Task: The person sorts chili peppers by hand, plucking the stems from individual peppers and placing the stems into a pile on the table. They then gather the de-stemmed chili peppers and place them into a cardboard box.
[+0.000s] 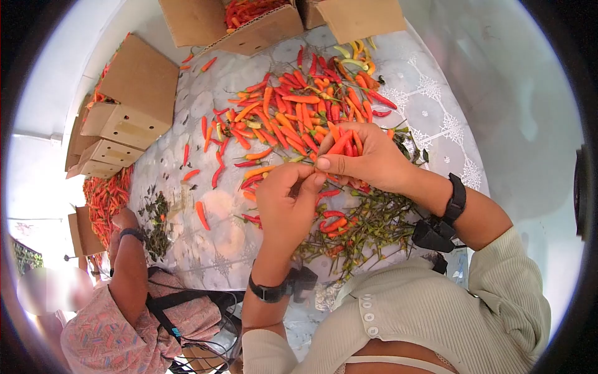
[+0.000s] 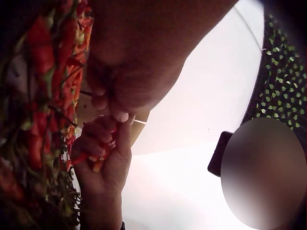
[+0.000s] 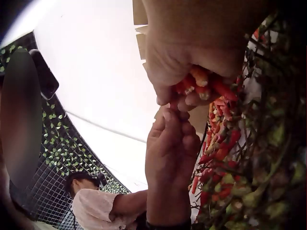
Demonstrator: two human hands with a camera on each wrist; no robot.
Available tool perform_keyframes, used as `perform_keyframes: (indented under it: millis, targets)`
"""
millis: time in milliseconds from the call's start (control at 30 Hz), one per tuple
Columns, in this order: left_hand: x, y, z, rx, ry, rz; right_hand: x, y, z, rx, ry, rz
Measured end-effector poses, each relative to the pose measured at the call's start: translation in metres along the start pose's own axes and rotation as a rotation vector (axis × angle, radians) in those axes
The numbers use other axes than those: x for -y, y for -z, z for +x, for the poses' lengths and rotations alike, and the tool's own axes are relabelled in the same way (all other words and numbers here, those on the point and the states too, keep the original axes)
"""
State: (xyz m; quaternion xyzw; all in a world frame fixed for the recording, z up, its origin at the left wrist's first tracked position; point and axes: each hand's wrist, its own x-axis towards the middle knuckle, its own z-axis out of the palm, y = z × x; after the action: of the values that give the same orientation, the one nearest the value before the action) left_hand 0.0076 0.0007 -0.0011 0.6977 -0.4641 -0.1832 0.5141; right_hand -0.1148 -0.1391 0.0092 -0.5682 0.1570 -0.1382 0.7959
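In the head view, the left hand [image 1: 283, 202] and right hand [image 1: 369, 156] meet fingertip to fingertip above a pile of red and orange chilies [image 1: 299, 115]. Several chilies [image 1: 340, 143] lie gripped in the curled right fingers; their blunt ends [image 3: 199, 84] show in the right wrist view. The left thumb and fingers pinch at the right thumb's tip, largely hiding what is between them. A thin dark stem [image 2: 85, 93] sticks out by the left fingers in the left wrist view.
Green stems [image 1: 355, 240] are heaped below the hands. Dark leafy scraps [image 1: 156, 224] lie at the left. Cardboard boxes [image 1: 140, 87] stand left, and another box [image 1: 265, 31] at the back. Another person's arm [image 1: 129, 268] reaches into chilies at the left.
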Motion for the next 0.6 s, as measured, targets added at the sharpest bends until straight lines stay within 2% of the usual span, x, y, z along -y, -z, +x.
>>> perform_keyframes:
  millis: [200, 400, 500, 600]
  targets:
    - [-0.004, 0.001, -0.002, 0.037, 0.015, -0.193, -0.004, 0.000, 0.002, 0.117, -0.036, 0.099]
    - [-0.006, 0.000, -0.002, 0.077, -0.002, -0.312, 0.002, 0.003, -0.002, 0.125, -0.139, 0.087]
    - [-0.008, 0.000, -0.001, 0.120, 0.000, -0.378, -0.006, 0.010, 0.003, 0.213, -0.258, 0.304]
    - [-0.009, -0.001, -0.002, 0.201, 0.004, -0.431, -0.009, 0.012, 0.004, 0.135, -0.295, 0.471]
